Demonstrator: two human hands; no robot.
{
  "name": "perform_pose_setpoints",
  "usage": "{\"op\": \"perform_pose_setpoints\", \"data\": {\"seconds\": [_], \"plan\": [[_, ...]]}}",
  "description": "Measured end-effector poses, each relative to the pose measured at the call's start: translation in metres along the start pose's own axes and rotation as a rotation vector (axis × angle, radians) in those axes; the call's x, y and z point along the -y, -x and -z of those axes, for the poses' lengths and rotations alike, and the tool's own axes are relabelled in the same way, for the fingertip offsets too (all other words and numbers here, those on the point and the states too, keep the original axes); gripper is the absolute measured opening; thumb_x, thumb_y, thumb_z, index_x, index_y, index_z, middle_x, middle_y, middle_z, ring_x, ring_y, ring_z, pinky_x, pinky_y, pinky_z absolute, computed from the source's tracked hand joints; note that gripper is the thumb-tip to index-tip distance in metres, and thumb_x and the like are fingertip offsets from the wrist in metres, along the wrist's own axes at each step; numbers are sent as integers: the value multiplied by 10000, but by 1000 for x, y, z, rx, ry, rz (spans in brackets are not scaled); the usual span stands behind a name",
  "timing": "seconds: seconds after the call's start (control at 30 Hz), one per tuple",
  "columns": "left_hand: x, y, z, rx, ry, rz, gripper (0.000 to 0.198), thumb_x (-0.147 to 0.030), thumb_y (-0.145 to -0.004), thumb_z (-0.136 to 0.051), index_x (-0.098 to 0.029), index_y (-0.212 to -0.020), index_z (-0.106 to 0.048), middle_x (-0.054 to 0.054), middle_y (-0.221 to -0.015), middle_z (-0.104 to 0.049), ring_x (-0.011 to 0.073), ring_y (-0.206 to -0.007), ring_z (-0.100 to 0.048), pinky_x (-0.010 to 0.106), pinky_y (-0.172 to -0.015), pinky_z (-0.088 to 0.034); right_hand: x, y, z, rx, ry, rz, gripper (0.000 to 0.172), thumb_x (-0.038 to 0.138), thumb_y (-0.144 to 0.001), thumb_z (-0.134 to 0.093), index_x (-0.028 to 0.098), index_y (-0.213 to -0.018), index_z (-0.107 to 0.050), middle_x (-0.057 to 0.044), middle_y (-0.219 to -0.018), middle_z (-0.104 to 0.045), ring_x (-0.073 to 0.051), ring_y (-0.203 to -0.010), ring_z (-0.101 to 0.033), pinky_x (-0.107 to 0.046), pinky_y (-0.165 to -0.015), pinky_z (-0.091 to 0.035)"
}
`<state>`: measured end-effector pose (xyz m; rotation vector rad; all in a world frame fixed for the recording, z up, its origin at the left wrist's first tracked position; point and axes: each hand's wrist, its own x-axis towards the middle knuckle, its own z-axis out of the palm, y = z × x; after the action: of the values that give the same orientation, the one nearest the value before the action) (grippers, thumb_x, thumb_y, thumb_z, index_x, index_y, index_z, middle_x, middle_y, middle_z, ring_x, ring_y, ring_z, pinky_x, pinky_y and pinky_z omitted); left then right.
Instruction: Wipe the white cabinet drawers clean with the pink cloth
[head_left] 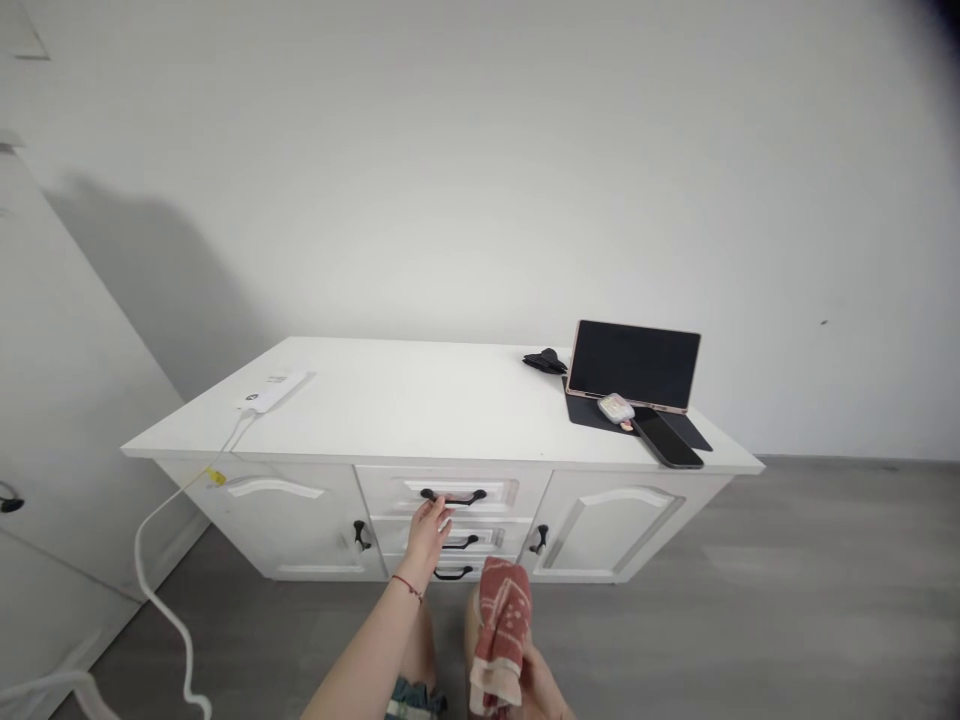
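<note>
My left hand [430,528] reaches forward to the top drawer [510,492] of the white cabinet, its fingers hooked on the left part of the black drawer handle [466,499]. The drawer front looks flush with the cabinet. Low in front of me, my right hand [536,680] holds a folded red towel [505,605] with a cream pattern and cream edge. Its fingers are partly hidden behind the cloth. Under the top drawer are two more drawers with black handles, the middle handle [460,543] and the lower handle [453,573].
On the cabinet top [390,400] lie a white power strip [279,390] with a trailing cord, a black folded item [545,361], a propped tablet-like screen [634,365], a small pale case [616,408] and a black phone [667,438]. A white cupboard [60,400] stands left.
</note>
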<state>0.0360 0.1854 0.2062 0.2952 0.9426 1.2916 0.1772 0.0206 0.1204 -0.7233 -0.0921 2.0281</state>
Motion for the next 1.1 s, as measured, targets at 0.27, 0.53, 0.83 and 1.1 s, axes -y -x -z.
{"op": "perform_pose_setpoints", "data": {"seconds": [0.27, 0.53, 0.83, 1.1], "plan": [[-4, 28, 8, -20, -52, 68, 230, -258, -573, -819, -190, -690, -633, 25, -797, -676, 167, -825, -626, 336, -816, -418, -4, 10, -10, 39, -131, -16, 262, 341, -585, -797, 116, -691, -712, -63, -719, -730, -172, -714, -645, -288, -793, -456], [21, 85, 105, 49, -110, 217, 198, -266, -682, -754, -166, -846, -706, 136, -988, -731, 272, -955, -686, 392, -943, -460, -2, 15, -5, 31, -117, -2, 255, 358, -594, -785, 131, -674, -700, -58, -714, -726, -186, -711, -649, -297, -769, -459], [32, 99, 163, 11, 3, 354, 189, -233, -692, -724, -196, -877, -729, 152, -1107, -705, 326, -1294, -467, 414, -1099, -345, 7, 22, -5, 84, -135, 29, 176, 326, -646, -758, 175, -714, -697, -28, -767, -718, -167, -757, -637, -312, -844, -455], [24, 70, 120, 117, 16, 296, 273, -228, -748, -655, -196, -1018, -688, 162, -1217, -647, 294, -1233, -537, 413, -1063, -369, 20, 43, -10, -20, 12, 126, 257, 133, -612, -742, 189, -862, -728, -46, -778, -735, -160, -670, -640, -304, -720, -475]]}}
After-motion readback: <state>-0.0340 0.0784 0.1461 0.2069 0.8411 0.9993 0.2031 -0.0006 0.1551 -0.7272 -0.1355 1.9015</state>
